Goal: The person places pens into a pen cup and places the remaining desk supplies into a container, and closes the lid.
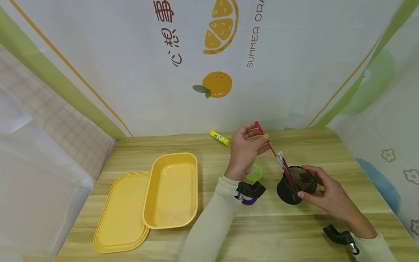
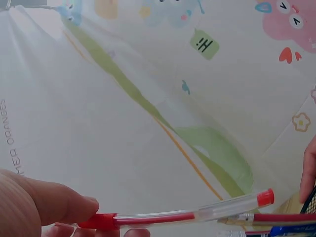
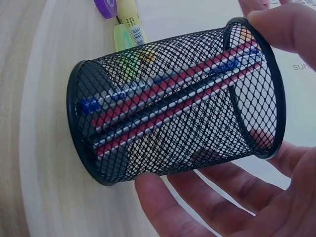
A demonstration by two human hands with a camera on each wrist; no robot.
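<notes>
My left hand pinches a red pen with a clear barrel between thumb and fingers. The pen slants down toward the mouth of a black mesh pen cup, its lower end close to the things that stick out there. My right hand holds the cup tilted, thumb at the rim and fingers along its side. Through the mesh in the right wrist view show red striped pencils and a blue-ended pen, leaning together along one side.
Left of the hands, a yellow box overlaps its yellow lid. A yellow glue stick lies near the back wall. A green ring and a purple ring lie by the left wrist, partly covered.
</notes>
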